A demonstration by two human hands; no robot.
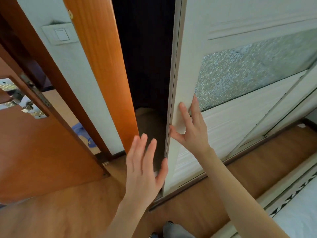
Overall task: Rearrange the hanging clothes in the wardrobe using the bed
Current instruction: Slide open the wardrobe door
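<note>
The wardrobe's white sliding door (223, 126) has a frosted patterned glass panel (253, 74). It stands partly slid aside, leaving a dark gap (147, 57) where the inside is too dark to make out any clothes. My right hand (190, 127) grips the door's left edge, thumb on the inner side and fingers on the front. My left hand (144, 167) hovers flat with fingers spread in front of the gap, its thumb near the door's edge, holding nothing. The bed (296, 210) shows at the bottom right corner.
An orange wooden wardrobe side panel (103, 66) borders the gap on the left. Beside it are a white wall with a light switch (60, 34) and an open brown room door (39, 143). Wooden floor (60, 213) lies below. A blue item (84, 133) lies beyond the doorway.
</note>
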